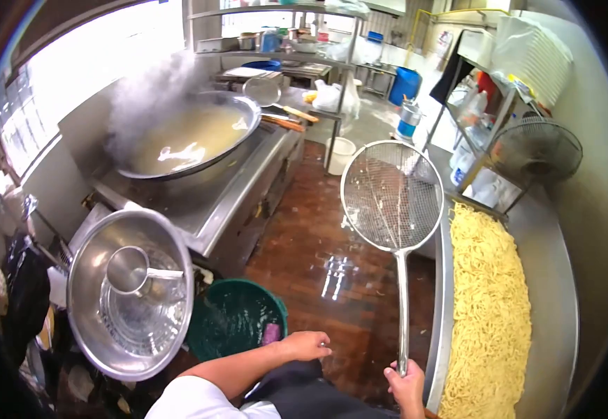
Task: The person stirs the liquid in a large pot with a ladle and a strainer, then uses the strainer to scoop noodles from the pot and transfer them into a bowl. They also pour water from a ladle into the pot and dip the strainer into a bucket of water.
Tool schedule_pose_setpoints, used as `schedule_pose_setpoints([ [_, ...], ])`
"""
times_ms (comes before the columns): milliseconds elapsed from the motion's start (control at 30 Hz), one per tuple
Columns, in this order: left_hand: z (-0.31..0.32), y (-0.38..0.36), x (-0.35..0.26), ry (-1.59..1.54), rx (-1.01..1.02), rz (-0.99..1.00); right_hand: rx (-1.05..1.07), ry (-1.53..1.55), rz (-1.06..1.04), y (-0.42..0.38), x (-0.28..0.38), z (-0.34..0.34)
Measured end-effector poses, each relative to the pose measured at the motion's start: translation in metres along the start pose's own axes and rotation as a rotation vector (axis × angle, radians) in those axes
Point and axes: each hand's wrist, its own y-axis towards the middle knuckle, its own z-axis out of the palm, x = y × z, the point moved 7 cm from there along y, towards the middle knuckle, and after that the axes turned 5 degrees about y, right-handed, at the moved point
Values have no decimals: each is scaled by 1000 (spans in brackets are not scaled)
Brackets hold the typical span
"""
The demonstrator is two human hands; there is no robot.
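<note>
My right hand [407, 388] is wrapped around the lower end of the metal handle of a large wire-mesh skimmer [392, 192]. The skimmer stands upright in front of me, its mesh with only small bits on it. My left hand [305, 346] is closed in front of my body; a small dark tip shows at its fingers, too small to name. Right of the skimmer, a long heap of yellow noodles [489, 314] lies in a metal trough [552, 293].
A steaming wok [251, 129] sits on the steel stove [210, 216], with a second skimmer [262, 91] beyond. Nearer stand a metal basin [84, 307] holding a dipper [128, 271], and a green tub [237, 307] of water. A fan [536, 148] stands right. The brown floor [318, 244] looks wet.
</note>
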Motion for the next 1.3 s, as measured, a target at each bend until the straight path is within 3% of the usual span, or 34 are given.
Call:
schedule_pose_setpoints([
  [167, -28, 69, 2, 137, 196, 77, -73, -26, 27, 63, 4, -4],
  [200, -33, 90, 16, 154, 244, 79, -77, -118, -54, 78, 11, -5],
  [333, -85, 183, 71, 208, 252, 93, -120, -288, -148, 155, 43, 17],
  [400, -120, 228, 96, 265, 268, 2, -105, -330, -111, 207, 62, 33],
  [433, -148, 243, 97, 287, 211, -71, -80, -353, -81, 226, 72, 44],
  [500, -192, 278, 98, 148, 87, -18, -48, -357, -135, 280, 108, 68],
  [600, -253, 318, 99, 137, 104, -7, 5, -316, -130, 341, 145, 103],
  [700, -336, 321, 93, 90, -50, -32, 98, -269, -146, 394, 170, 138],
  [767, -377, 319, 110, 23, -133, -193, 177, -266, -217, 431, 179, 159],
  [900, -410, 284, 163, -81, -329, -424, 376, -148, -187, 517, 182, 212],
  [1067, -388, 211, 199, -181, -509, -702, 633, -115, -222, 615, 207, 297],
  [1133, -370, 186, 203, -257, -647, -842, 735, -143, -563, 640, 235, 340],
  [1167, -357, 171, 198, -362, -713, -929, 759, -95, -378, 646, 249, 355],
  [1200, -342, 165, 200, -415, -796, -954, 783, -113, -360, 642, 279, 375],
  [1233, -330, 160, 193, -494, -833, -954, 784, -174, -485, 655, 292, 396],
  [1300, -307, 155, 175, -573, -851, -946, 887, -108, -420, 641, 340, 430],
])
